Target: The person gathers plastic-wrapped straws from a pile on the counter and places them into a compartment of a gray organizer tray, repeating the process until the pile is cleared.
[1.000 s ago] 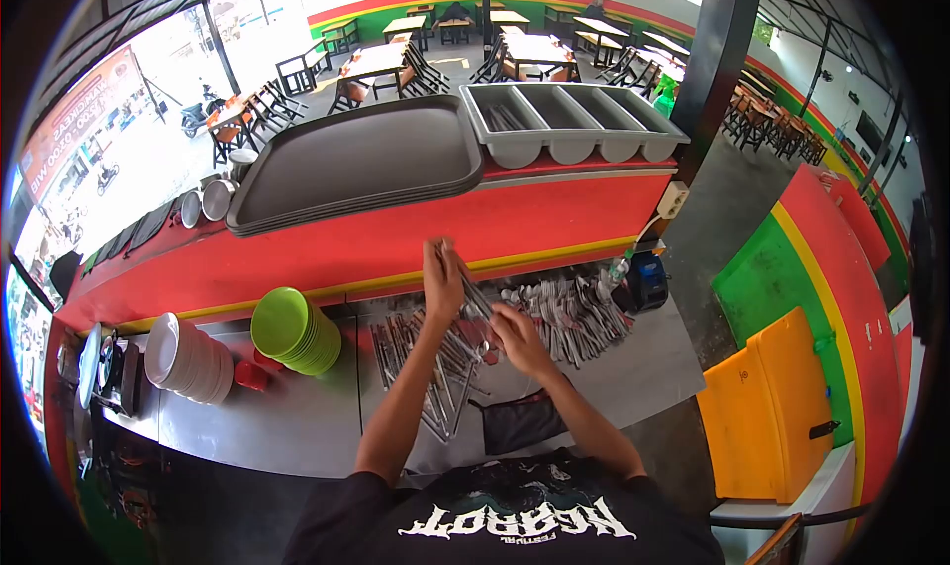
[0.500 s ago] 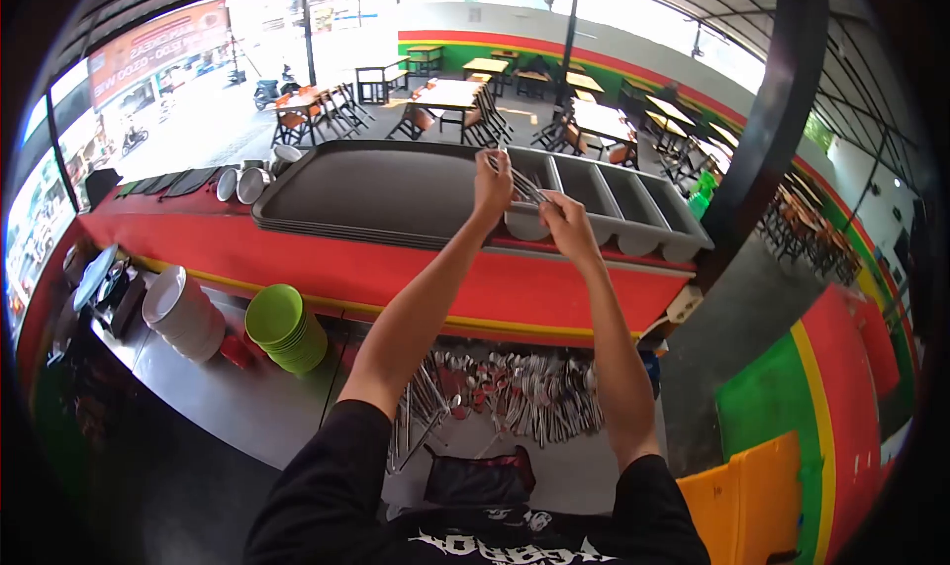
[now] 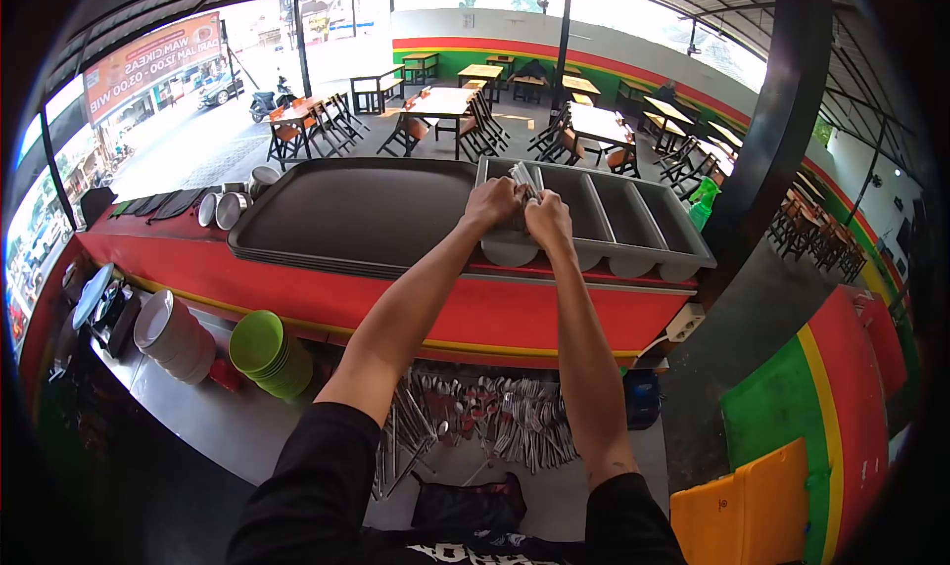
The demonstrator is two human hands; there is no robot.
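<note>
A small bundle of metal cutlery (image 3: 525, 177) is gripped between my two hands; which kind of pieces they are is hard to make out. My left hand (image 3: 493, 203) is closed around its left side, and my right hand (image 3: 549, 221) is closed on it from the right. Both are over the leftmost compartment of a grey cutlery tray (image 3: 616, 240), and they partly hide that compartment. Left of the tray lies a stack of dark serving trays (image 3: 366, 209). Below my arms, many spoons and other cutlery (image 3: 534, 426) are spread on the lower metal counter.
Green bowls (image 3: 267, 352) and white bowls (image 3: 173, 337) stand stacked on the lower counter at left. Metal cups (image 3: 230, 210) sit on the red ledge. A black post (image 3: 787, 120) rises right of the tray. A dark pouch (image 3: 468, 506) lies close to my body.
My hands have lowered toward the leftmost compartment with the cutlery and are closer together. The view has shifted slightly.
</note>
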